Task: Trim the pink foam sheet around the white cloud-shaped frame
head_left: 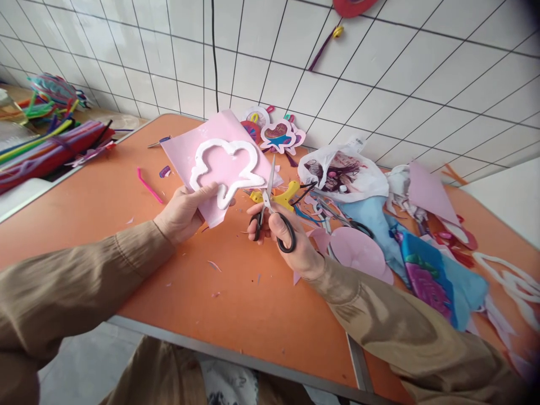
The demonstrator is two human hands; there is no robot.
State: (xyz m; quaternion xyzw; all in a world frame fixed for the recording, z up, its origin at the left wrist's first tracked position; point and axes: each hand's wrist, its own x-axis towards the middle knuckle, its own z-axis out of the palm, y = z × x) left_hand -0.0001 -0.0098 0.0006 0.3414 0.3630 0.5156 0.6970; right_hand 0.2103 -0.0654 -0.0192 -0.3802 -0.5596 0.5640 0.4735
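Note:
My left hand [184, 212] grips a pink sheet [179, 147] by its lower left edge, thumb on top. On the sheet lies a white flower-like outline frame [242, 181], under the thumb at its lower left. My right hand [291, 239] has its thumb and fingers in the black handles of a pair of scissors [267, 197]. The blades point upward, slightly apart, close to the right edge of the sheet. Behind the scissors lies a yellow glue gun [287, 195], partly hidden by them.
A white plastic bag [367, 177] with dark tassels, pink paper rounds [358, 253] and blue fabric [426, 270] crowd the right side. Finished-looking ornaments [278, 135] lean near the tiled wall. Colourful pipe cleaners [50, 146] lie far left. A pink strip [149, 185] and small scraps dot the orange table [236, 315].

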